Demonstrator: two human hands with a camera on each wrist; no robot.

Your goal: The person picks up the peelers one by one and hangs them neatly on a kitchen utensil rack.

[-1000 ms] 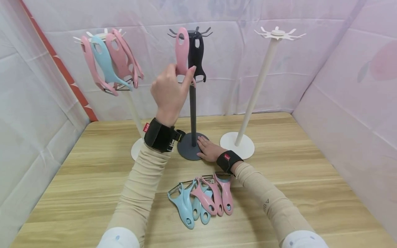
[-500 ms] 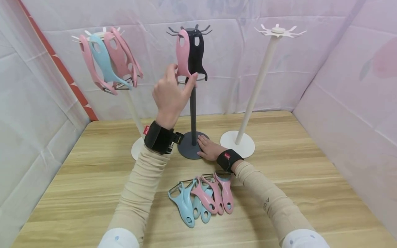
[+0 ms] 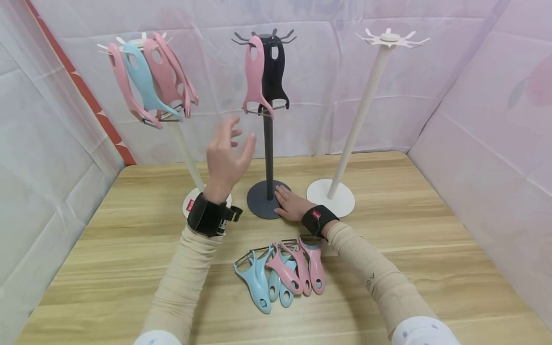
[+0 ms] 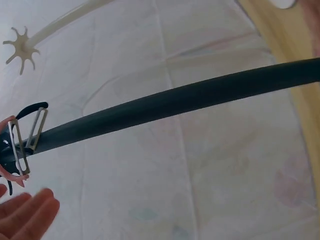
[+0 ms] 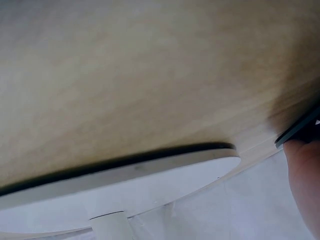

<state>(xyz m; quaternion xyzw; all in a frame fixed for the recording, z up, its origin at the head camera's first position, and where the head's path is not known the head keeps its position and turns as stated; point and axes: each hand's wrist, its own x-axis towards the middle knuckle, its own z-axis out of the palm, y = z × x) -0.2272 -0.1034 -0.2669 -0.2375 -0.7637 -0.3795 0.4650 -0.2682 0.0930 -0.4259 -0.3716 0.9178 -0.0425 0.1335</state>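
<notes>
The left hand hovered with spread grip, holding nothing, near the pink peeler hanging on the dark stand. The right hand seemingly lay flat on its base; a stray knock might unhook the peeler.

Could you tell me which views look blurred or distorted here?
Head view: evenly lit, sharp, only the left hand slightly smeared. Left wrist view: the dark stand pole bows from lens distortion. Right wrist view: the table is soft and out of focus.
</notes>
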